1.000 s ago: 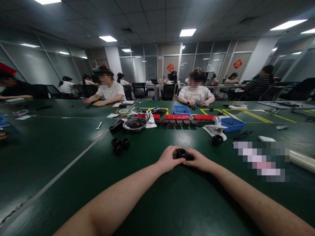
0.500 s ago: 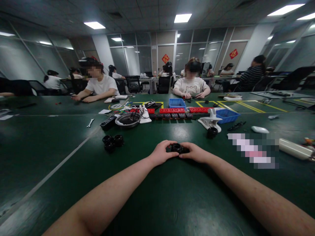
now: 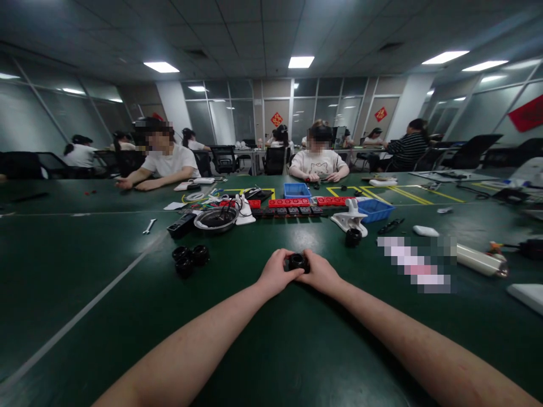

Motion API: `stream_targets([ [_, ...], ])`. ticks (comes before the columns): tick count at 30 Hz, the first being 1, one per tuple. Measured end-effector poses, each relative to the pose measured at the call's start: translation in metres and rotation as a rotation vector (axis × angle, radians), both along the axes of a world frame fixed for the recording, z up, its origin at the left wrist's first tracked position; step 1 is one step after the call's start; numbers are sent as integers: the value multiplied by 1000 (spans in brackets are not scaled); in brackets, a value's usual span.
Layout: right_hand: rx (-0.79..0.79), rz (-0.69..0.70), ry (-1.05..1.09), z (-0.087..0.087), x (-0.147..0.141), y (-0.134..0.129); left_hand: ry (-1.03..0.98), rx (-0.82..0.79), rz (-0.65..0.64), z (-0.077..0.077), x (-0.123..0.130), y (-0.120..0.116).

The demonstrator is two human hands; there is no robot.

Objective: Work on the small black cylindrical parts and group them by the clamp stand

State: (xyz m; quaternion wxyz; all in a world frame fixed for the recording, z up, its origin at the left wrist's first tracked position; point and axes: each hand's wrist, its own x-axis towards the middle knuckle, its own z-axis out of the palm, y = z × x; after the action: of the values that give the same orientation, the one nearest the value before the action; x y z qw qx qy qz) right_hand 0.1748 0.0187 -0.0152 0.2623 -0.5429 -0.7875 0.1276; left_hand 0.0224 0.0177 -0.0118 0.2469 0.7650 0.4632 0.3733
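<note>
A round black part [image 3: 298, 262] with a ring-shaped top is between my two hands, low over the green table [image 3: 237, 350]. My left hand [image 3: 278, 273] grips its left side, thumb across the front. From the right, my right hand [image 3: 320, 273] has its fingers closed on the same part. The fingertips nearly meet at the near side and hide its lower portion. Three similar black parts [image 3: 200, 254] stand together to the left. Another black part [image 3: 353, 237] sits at the foot of a white clamp-like stand [image 3: 350, 215] on the right.
Beyond my hands are a metal bowl [image 3: 216, 219], red strips [image 3: 290, 202], a blue bin [image 3: 375, 210] and a second blue bin [image 3: 296, 190]. A wrench [image 3: 149, 226] lies left, a pale cylinder [image 3: 479, 260] right. Two people sit across the table.
The right hand has closed in toward the left around the black part, and a dark piece that showed beside it is no longer visible. The camera view has tilted up and turned slightly right.
</note>
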Motion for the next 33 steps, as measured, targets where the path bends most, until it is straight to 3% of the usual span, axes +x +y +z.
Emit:
stream_targets([
  [3,-20,175,63,5,5,1,-1,-11,-79,5,-5,-2],
  [6,-138,340,88,11,14,4,-21,-23,-159,8,-9,-3],
  [11,-305,428,185,18,24,7,-25,-51,-211,11,-12,-3],
  [17,-406,390,254,16,25,9,-24,-66,-222,11,-12,-2],
  [25,-381,298,242,9,23,11,-32,-110,-191,14,-10,0],
  [33,-166,145,3,5,11,7,-58,-153,-41,5,-2,-3],
])
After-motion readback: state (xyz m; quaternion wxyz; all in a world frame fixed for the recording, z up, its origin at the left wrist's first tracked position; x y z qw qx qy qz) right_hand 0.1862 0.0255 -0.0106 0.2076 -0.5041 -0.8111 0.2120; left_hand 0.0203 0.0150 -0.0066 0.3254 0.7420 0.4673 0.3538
